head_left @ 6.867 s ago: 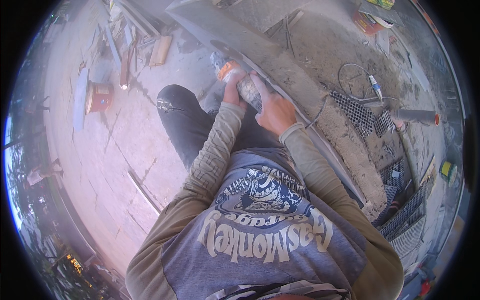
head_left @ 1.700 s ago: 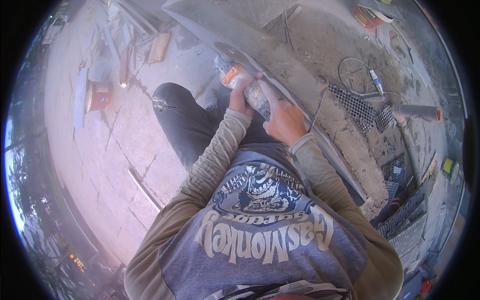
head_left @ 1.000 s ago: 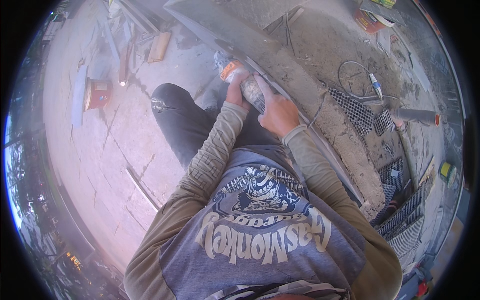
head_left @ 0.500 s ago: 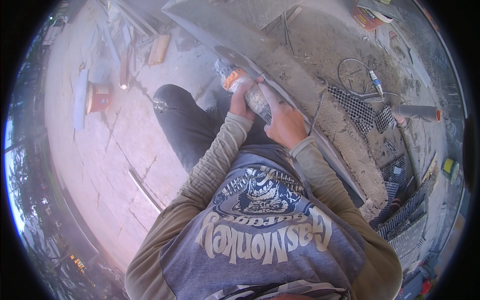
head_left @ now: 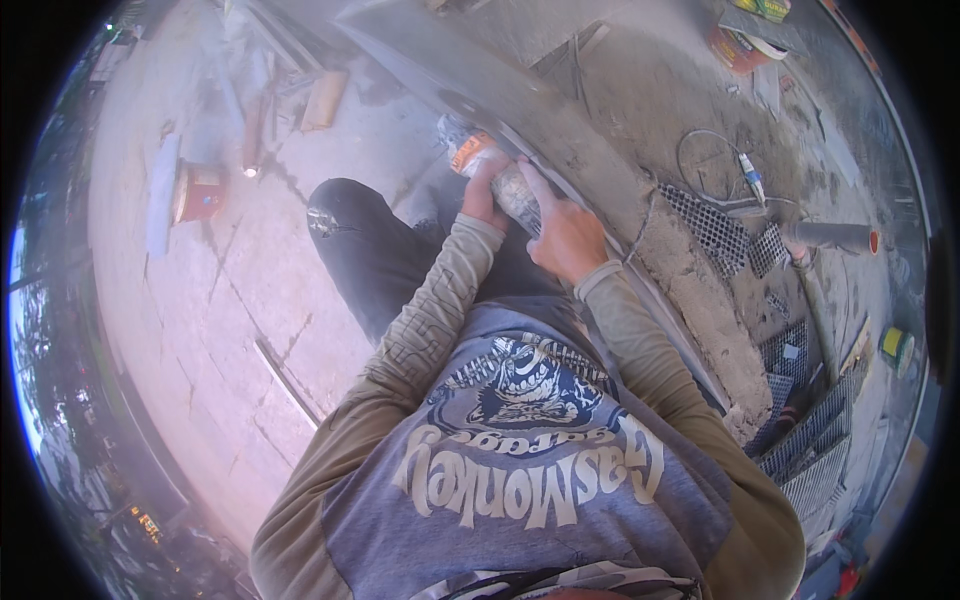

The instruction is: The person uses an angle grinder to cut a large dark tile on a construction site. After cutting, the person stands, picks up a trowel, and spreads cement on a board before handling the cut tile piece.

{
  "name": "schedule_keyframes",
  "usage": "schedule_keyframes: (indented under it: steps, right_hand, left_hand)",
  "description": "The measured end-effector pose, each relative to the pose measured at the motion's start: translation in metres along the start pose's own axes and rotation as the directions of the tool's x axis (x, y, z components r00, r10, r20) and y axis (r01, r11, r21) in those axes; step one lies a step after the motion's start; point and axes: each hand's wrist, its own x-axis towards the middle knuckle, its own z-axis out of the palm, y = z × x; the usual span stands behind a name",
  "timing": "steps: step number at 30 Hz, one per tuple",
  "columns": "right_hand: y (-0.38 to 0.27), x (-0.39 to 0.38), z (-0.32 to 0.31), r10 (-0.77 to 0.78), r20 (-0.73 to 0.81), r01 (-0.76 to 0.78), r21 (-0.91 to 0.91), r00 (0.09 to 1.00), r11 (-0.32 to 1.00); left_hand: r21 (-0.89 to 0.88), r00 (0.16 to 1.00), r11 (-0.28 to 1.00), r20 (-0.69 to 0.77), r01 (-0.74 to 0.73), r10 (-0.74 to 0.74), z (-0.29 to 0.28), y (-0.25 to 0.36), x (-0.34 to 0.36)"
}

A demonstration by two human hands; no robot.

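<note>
Both my hands are closed around a dusty angle grinder [head_left: 520,200] with an orange band near its head. My left hand [head_left: 484,190] wraps the body just behind that band. Farther back, my right hand [head_left: 572,236] grips the rear, its index finger stretched along the side. The grinder's head lies against the long grey slab edge [head_left: 545,150] in front of me, where a dark, blurred round shape shows. Whitish dust hazes the air around it, so the exact contact cannot be made out.
Along my right runs a rough concrete ledge [head_left: 690,290], with black perforated mats [head_left: 705,225] beyond. A cable connector [head_left: 752,178], a pipe [head_left: 830,237] and a bucket [head_left: 742,50] lie farther right. At left stand a reddish bucket [head_left: 200,193] and a wood block [head_left: 325,100].
The hands and grinder have shifted very slightly; the grip looks the same. Dust haze has thickened over the far floor, and the view has moved a little.
</note>
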Motion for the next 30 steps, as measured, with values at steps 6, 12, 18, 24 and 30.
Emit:
schedule_keyframes:
  steps: [6, 12, 18, 24, 30]
  right_hand:
    - [-0.016, -0.009, -0.016, -0.059, -0.112, 0.056, -0.035, 0.992, 0.998]
    - [-0.062, 0.034, -0.058, -0.196, -0.097, 0.179, -0.16, 0.976, 0.971]
    - [-0.084, 0.118, -0.089, -0.371, -0.094, 0.33, -0.296, 0.924, 0.896]
    - [-0.108, 0.203, -0.109, -0.464, 0.018, 0.449, -0.287, 0.886, 0.846]
    - [-0.13, 0.216, -0.123, -0.374, 0.002, 0.349, -0.363, 0.927, 0.864]
  left_hand:
    - [-0.062, 0.998, 0.997, 0.032, -0.043, 0.045, 0.028, 0.015, -0.022]
    - [-0.195, 0.99, 0.973, 0.047, -0.121, 0.132, 0.054, 0.079, -0.011]
    - [-0.088, 0.931, 0.931, 0.063, -0.353, 0.359, 0.054, 0.144, 0.055]
    - [-0.039, 0.91, 0.915, 0.091, -0.402, 0.404, 0.059, 0.196, 0.103]
    - [-0.257, 0.956, 0.921, -0.063, -0.292, 0.286, 0.083, 0.217, 0.102]
